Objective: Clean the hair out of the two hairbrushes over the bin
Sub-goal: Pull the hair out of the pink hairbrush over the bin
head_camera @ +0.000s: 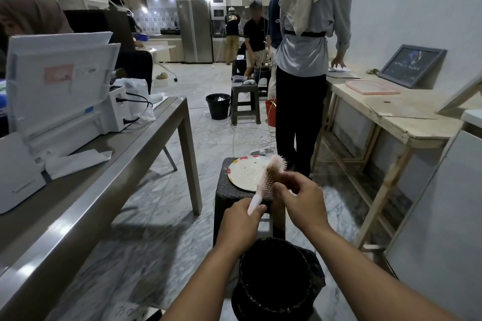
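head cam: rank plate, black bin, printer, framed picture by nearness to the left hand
Measured from the left hand, which grips the pink hairbrush by its handle:
1. Plate, on the stool just ahead of the hand.
2. Black bin, below the hand, toward the camera.
3. Printer, on the table far to the left.
4. Framed picture, leaning on the wall far to the right.

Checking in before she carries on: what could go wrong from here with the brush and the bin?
The pink hairbrush sits above the plate on the stool, not the black bin, so pulled hair may miss. The left hand holds only the handle end while the right hand picks, so it could slip.
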